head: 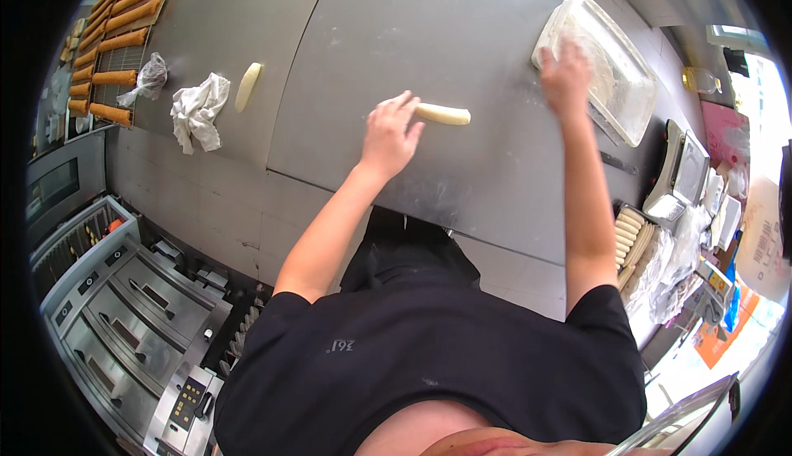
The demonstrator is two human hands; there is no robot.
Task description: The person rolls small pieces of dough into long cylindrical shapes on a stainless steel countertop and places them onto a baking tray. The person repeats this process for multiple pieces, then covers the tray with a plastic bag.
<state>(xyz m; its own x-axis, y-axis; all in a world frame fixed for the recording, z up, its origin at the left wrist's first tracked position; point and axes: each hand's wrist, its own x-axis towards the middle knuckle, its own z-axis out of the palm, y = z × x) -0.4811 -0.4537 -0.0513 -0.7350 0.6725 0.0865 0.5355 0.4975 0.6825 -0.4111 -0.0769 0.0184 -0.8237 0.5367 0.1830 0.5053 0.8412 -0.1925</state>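
A pale dough roll [444,114] lies on the steel worktop [396,35] before me. My left hand [391,129] is at its left end, palm down with fingers apart; whether the fingertips touch the dough cannot be told. My right hand [566,75], blurred by motion, reaches over the near left rim of a clear plastic tub [628,94] with white flour in it. Its fingers look spread and nothing shows in them. A second dough piece [248,88] rests further left on the steel, beside a crumpled white cloth [199,112].
Brown baked rolls [117,77] sit on wire racks at far left, near a knotted plastic bag [148,78]. A flat dark blade [619,162] and a digital scale [674,174] lie right. Below them is a tray of shaped dough [630,239]. A steel oven [130,326] stands lower left.
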